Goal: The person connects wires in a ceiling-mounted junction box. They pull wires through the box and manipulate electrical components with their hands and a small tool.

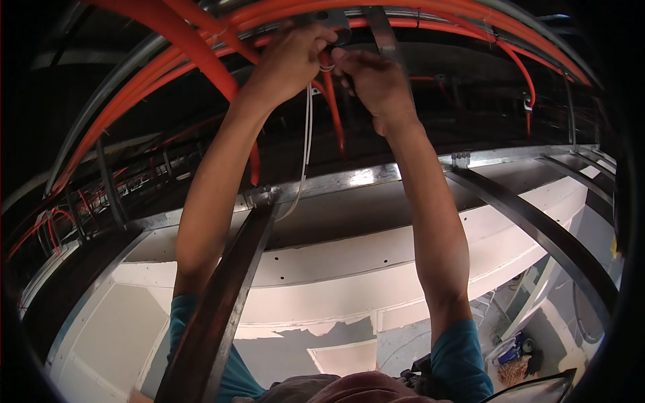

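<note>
Both my arms are raised into the overhead framework. My left hand (289, 67) is closed, fingertips pinched just below a grey metal bracket (339, 22), beside a small loop of thin white cable (307, 131) that hangs down toward the metal rail (356, 177). Just right of it, my right hand (369, 84) is closed with curled fingers near that loop and a small dark piece. What exactly each hand grips is hidden by the fingers. A red conduit (332, 114) drops behind the cable, between my hands.
Red conduits (188, 40) run overhead. Dark metal joists (537, 225) cross to the rail, one (225, 302) beside my left forearm. Pale boarded surfaces (336, 282) lie beyond and below. Assorted items (514, 366) rest far down at lower right.
</note>
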The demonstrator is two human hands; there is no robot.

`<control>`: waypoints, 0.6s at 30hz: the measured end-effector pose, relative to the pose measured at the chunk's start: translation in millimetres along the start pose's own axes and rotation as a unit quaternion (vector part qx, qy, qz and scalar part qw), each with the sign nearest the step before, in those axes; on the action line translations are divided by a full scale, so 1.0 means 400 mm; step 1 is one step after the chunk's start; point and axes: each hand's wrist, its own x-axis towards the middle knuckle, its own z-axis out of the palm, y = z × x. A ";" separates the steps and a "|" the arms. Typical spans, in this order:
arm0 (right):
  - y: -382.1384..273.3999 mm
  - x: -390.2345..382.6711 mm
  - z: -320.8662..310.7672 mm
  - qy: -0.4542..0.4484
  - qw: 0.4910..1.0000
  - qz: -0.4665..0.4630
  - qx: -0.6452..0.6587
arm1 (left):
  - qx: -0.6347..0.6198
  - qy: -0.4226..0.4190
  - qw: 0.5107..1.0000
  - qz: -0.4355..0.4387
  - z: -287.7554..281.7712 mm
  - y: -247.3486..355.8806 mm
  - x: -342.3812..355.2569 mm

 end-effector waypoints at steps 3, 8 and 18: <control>-0.005 -0.003 -0.001 0.039 0.996 -0.026 -0.076 | 0.026 -0.041 0.999 0.013 0.005 -0.031 0.016; 0.039 0.007 -0.022 0.044 0.987 -0.074 -0.138 | -0.010 -0.137 0.988 -0.070 -0.007 -0.035 0.031; 0.139 0.121 0.014 0.148 0.970 -0.140 -0.133 | -0.165 -0.079 0.975 -0.130 0.009 -0.018 0.005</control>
